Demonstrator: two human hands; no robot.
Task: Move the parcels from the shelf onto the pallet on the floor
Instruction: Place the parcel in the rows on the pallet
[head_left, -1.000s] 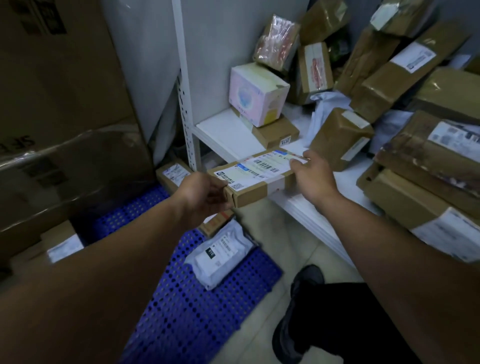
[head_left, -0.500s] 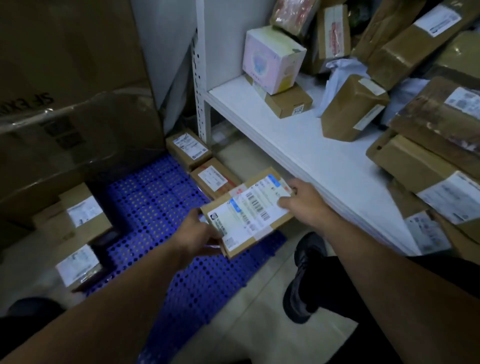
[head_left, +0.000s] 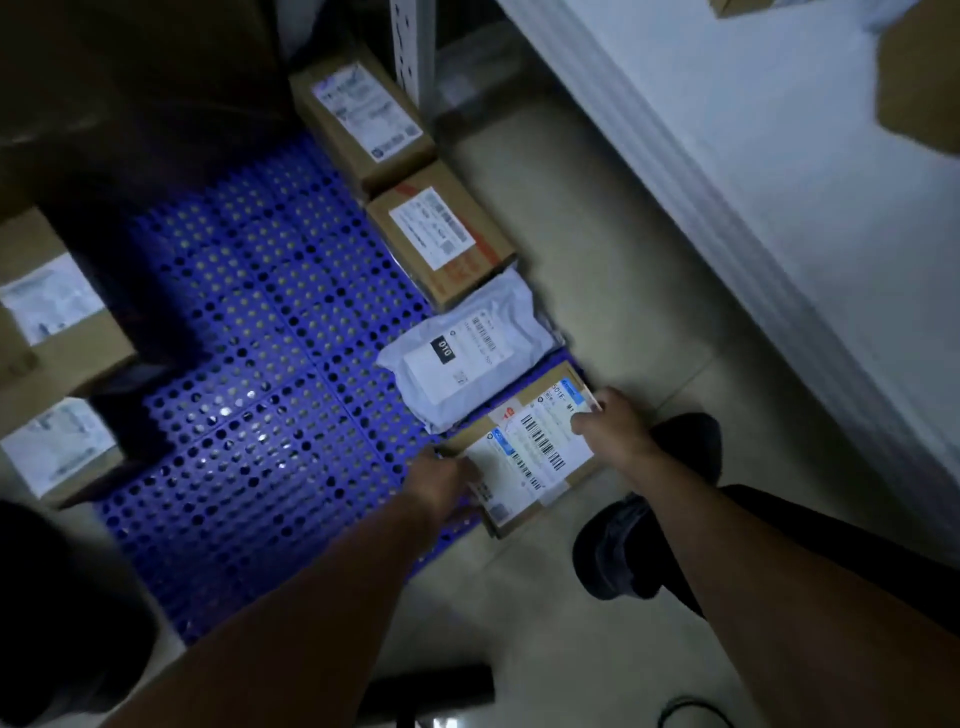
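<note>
A flat brown parcel with a white barcode label lies low at the near right corner of the blue perforated pallet. My left hand grips its near left end, and my right hand holds its right edge, thumb on the label. Just beyond it on the pallet lies a white poly mailer, then two brown boxes in a row along the pallet's right edge. The white shelf runs along the right.
Two labelled brown boxes stand off the pallet's left side, below a large dark carton. My dark shoe rests on the tiled floor right of the pallet. A shelf upright stands at the top.
Both hands carried the flat parcel off the shelf and down to the pallet's near right corner, beside the white mailer. The view tilted down toward the floor.
</note>
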